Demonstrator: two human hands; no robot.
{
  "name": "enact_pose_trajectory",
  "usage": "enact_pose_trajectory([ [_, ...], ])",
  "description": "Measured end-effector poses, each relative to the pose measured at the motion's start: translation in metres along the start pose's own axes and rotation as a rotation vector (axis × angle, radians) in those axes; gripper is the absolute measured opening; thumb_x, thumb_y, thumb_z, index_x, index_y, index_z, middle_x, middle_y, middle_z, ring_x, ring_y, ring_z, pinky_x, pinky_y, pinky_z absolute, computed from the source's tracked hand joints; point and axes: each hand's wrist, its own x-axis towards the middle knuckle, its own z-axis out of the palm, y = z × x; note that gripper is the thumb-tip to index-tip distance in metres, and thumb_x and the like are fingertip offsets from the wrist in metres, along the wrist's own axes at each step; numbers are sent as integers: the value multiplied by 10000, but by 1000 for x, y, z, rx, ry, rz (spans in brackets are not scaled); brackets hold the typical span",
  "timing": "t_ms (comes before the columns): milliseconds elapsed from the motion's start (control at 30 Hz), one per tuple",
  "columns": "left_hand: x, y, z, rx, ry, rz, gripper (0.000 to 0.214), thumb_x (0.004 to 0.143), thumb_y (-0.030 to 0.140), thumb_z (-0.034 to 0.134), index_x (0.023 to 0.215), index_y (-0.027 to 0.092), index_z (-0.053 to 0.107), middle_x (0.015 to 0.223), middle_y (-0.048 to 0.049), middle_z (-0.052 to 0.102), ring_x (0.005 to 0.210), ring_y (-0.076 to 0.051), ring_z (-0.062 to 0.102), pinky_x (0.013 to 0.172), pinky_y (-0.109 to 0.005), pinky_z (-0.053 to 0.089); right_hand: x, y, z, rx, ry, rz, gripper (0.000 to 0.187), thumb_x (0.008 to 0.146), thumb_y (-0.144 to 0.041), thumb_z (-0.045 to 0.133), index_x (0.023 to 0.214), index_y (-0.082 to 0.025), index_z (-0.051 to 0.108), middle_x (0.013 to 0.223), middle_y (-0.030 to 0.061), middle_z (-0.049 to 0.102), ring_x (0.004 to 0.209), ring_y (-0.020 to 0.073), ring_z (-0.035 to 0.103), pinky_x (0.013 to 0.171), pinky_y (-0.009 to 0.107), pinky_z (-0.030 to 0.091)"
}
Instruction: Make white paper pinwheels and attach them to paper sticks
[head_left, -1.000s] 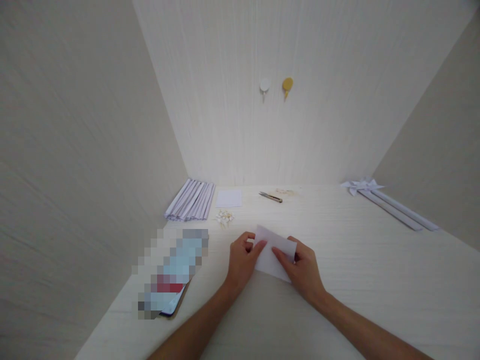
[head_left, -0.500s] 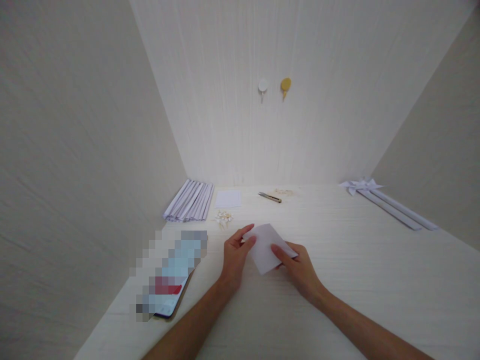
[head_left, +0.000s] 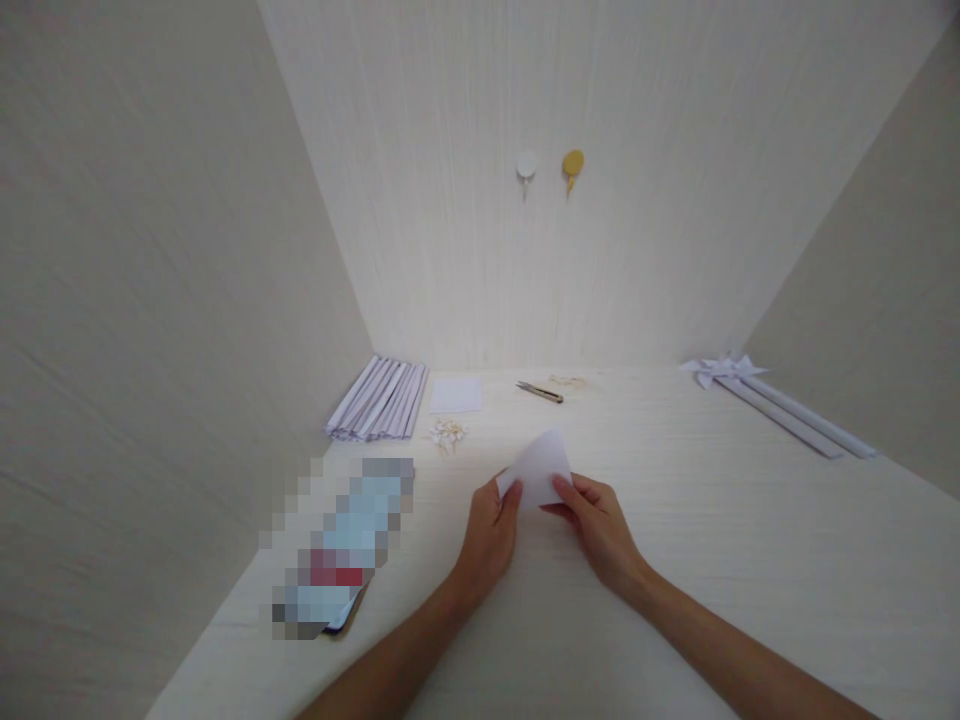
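1. The sheet (head_left: 537, 468) has been turned since half a second ago: the corner aimed at the wearer has been swung away, and a near edge is now spanned between the hands, in front of the snips (head_left: 540, 391).
2. Its left side is pinched by the left hand (head_left: 489, 532), its right by the right hand (head_left: 604, 530), thumbs on top; how the fingers beneath are set cannot be told.
3. Repositioning or bending is judged to be in hand; no finished crease can be made out.
4. Thin, smooth white paper is gently bowed, its far edge curved; pale, streaked grain is shown by the table (head_left: 720, 590).
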Motion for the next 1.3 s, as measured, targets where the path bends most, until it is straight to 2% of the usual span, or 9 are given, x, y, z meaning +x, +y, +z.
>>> enact_pose_trajectory([
  [133,6,-6,-6,247,67,151,378,806,221,320,1127,108,484,1062,-128,578,975,-211,526,868,-374,377,1,-3,2,-23,-80,15,275,669,-370,588,847,-165,627,768,19,630,694,144,571,655,289,496],
  [233,9,-14,-10,410,-53,340,493,795,125,267,1286,166,260,1293,-107,380,1158,-180,376,963,-373,296,0,-3,4,-14,-149,31,302,659,-344,597,909,-174,598,774,12,629,686,133,570,642,285,501],
  [333,8,-17,-12,593,-198,455,568,779,93,279,1317,212,141,1368,-93,238,1211,-193,292,965,-386,298,-1,-3,5,-5,-164,20,268,658,-297,587,896,-175,594,771,11,628,687,133,572,643,281,497],
  [400,6,-15,-13,692,-270,487,576,793,144,311,1322,214,94,1388,-108,168,1210,-220,292,936,-391,336,-2,-3,5,1,-156,11,218,662,-237,560,868,-176,598,763,7,628,691,137,574,647,280,491],
  [533,5,-11,-15,775,-352,536,570,821,287,323,1324,212,63,1397,-128,107,1205,-243,297,912,-387,359,-2,-3,4,12,-136,11,229,644,-138,502,844,-182,605,766,6,631,735,157,572,636,271,481],
  [700,8,-11,-23,776,-433,577,550,828,295,307,1322,245,69,1404,-110,81,1156,-235,372,907,-381,365,0,0,2,32,-108,-14,224,706,-237,502,903,-190,598,782,22,633,751,170,567,623,278,470],
  [867,10,-12,-29,749,-491,620,548,827,306,304,1321,247,74,1406,-103,68,1191,-234,322,930,-385,335,2,2,1,14,-89,-16,225,709,-303,511,865,-173,608,750,26,636,711,177,567,605,283,453],
  [1100,10,-11,-28,791,-508,620,564,822,294,317,1324,233,68,1406,-109,53,1201,-233,302,938,-380,320,3,2,1,50,-73,-3,166,715,-328,514,740,-188,599,655,-4,596,614,141,523,543,235,409],
  [1300,8,-8,-25,840,-491,614,569,819,344,317,1323,237,77,1403,-113,83,1171,-251,340,904,-410,348,2,5,-1,45,-6,4,253,731,-411,492,668,-177,562,575,-18,517,555,117,449,502,220,371],
])
